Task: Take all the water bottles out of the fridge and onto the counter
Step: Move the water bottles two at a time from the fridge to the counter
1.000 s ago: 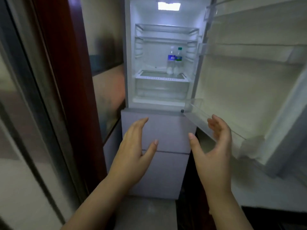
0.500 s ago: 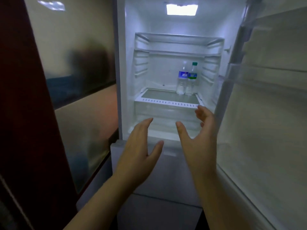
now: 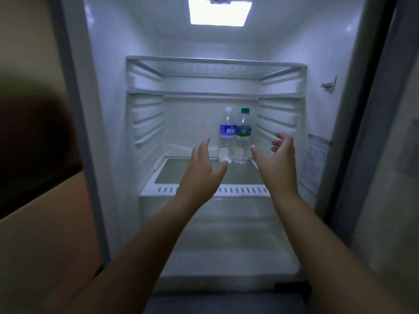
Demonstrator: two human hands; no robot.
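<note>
The fridge [image 3: 108,109] stands open, its ceiling lamp [image 3: 218,12] lit. A glass shelf [image 3: 204,191] with a white slotted front rail spans the compartment. At the rear right of this shelf two water bottles stand upright and touching: the blue-label bottle [image 3: 226,137] on the left, the green-cap bottle [image 3: 243,137] on the right. The left hand [image 3: 201,171] and right hand [image 3: 277,164] reach inside, fingers spread and loosely curved, gripping nothing, one on each side of the bottles.

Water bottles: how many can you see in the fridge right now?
2. The clear plastic blue-labelled bottle with a white cap and the clear plastic green-labelled bottle with a green cap stand side by side on the glass shelf.
</note>
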